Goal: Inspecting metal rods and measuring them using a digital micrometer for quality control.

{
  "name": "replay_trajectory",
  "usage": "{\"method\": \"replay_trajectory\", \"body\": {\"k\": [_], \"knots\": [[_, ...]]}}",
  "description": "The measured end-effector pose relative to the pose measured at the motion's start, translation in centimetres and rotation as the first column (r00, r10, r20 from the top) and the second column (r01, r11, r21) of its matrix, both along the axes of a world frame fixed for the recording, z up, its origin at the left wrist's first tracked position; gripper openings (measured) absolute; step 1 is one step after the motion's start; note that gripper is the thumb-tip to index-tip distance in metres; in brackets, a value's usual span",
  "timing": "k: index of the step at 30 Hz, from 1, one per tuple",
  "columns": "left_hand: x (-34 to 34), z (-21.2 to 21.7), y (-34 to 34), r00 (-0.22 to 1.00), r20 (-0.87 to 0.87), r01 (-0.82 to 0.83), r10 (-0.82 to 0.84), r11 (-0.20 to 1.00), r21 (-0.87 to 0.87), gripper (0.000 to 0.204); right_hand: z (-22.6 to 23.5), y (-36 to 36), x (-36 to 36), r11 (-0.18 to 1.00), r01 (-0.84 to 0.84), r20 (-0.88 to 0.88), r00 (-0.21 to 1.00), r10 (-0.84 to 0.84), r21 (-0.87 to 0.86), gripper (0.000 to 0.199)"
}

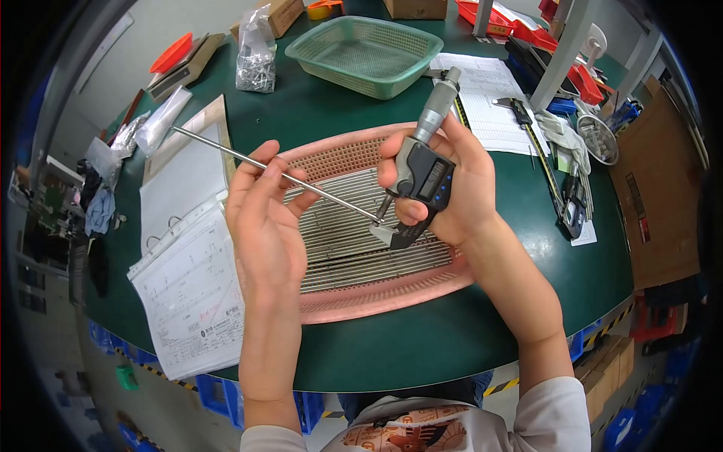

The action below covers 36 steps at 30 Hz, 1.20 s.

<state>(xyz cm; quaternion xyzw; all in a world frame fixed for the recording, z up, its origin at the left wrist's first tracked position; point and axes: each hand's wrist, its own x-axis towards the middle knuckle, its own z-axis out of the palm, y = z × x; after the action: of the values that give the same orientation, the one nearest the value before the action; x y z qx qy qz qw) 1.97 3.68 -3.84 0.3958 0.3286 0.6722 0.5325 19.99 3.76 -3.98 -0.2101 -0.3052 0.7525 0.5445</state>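
Observation:
My left hand (269, 215) pinches a thin metal rod (312, 187) between thumb and fingers. The rod slants from upper left down to the right, its right end at the jaws of a digital micrometer (425, 177). Wrapped around the micrometer's dark body is my right hand (468, 177), with the thimble pointing up. Whether the jaws touch the rod I cannot tell. Below both hands lies a pink plastic basket (376, 306) holding many similar rods (339, 245) side by side.
A ring binder with drawings (188, 294) lies left of the basket. Behind stand a green basket (365, 87) and a bag of small parts (256, 64). To the right are printed sheets (489, 113), calipers (520, 113) and a grey post (568, 56).

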Motion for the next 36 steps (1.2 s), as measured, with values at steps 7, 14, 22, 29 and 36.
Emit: {"method": "replay_trajectory", "body": {"k": [7, 14, 22, 29, 36], "knots": [[1.0, 0.0, -0.1, 1.0, -0.001, 0.013, -0.013, 1.0, 0.007, 0.026, 0.0, -0.2, 1.0, 1.0, 0.008, -0.02, 1.0, -0.007, 0.019, 0.062], [0.2, -0.3, 0.1, 1.0, 0.028, -0.011, 0.012, 0.999, -0.038, 0.026, -0.1, 0.3, -0.1, 0.999, 0.027, 0.0, 1.0, -0.027, 0.017, 0.058], [1.1, 0.0, 0.2, 0.992, 0.106, 0.076, -0.071, 0.996, -0.042, 0.024, 0.7, -0.8, -0.2, 0.99, 0.14, 0.061, 0.988, -0.14, 0.013, 0.058], [1.3, -0.3, 0.3, 0.991, 0.111, 0.078, -0.072, 0.996, -0.051, 0.022, -0.1, -0.2, 0.5, 0.991, 0.069, 0.094, 0.992, -0.081, 0.118, 0.049], [1.4, -0.3, 0.2, 0.987, 0.138, 0.093, -0.084, 0.994, -0.063, 0.024, -0.3, -0.2, 0.9, 0.991, 0.022, 0.084, 0.996, -0.034, 0.136, 0.05]]}}
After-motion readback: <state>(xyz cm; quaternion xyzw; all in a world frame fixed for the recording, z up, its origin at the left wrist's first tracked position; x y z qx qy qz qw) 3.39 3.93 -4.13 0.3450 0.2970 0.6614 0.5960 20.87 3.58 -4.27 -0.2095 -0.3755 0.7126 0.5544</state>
